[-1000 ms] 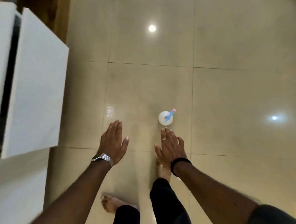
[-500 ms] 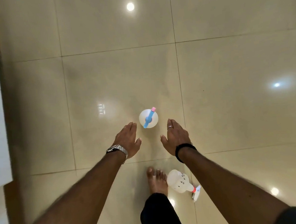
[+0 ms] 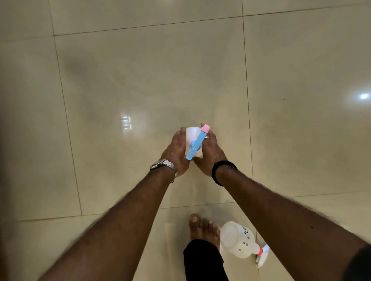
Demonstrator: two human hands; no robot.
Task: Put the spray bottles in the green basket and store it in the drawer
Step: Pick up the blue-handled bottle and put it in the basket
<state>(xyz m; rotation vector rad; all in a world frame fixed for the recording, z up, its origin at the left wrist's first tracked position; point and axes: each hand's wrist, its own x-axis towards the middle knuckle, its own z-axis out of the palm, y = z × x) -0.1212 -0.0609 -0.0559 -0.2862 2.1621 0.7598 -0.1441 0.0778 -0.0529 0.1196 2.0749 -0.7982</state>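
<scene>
- Glossy cream floor tiles point(image 3: 154, 81) with dark grout lines fill the whole view, throwing back ceiling lights; neither the green basket nor the drawer is in sight.
- One upright spray bottle point(image 3: 193, 135) stands on the floor straight ahead, seen from above: a white body under a blue trigger head with a pink nozzle tip.
- Left hand point(image 3: 176, 154) lies flat against the bottle's left side, fingers together and extended along the body.
- Right hand point(image 3: 210, 152) cups the right side, fingers held close, a ring showing beside the blue head. Both palms seem to press on the bottle, though the contact underneath is hidden.
- A second spray bottle point(image 3: 237, 239) lies on its side near the bottom edge, just beside a bare foot point(image 3: 202, 227), its nozzle pointing down-right.
- A metal watch point(image 3: 163, 165) sits on the left wrist, a black band point(image 3: 220, 170) on the right.
- Judged step: picking up the standing bottle. To do it well, squeeze evenly from both sides below the trigger head, lift straight up to keep it level, and avoid pressing the trigger.
- One hand around the neck would probably hold it well enough, freeing the other for the fallen bottle near the foot.
</scene>
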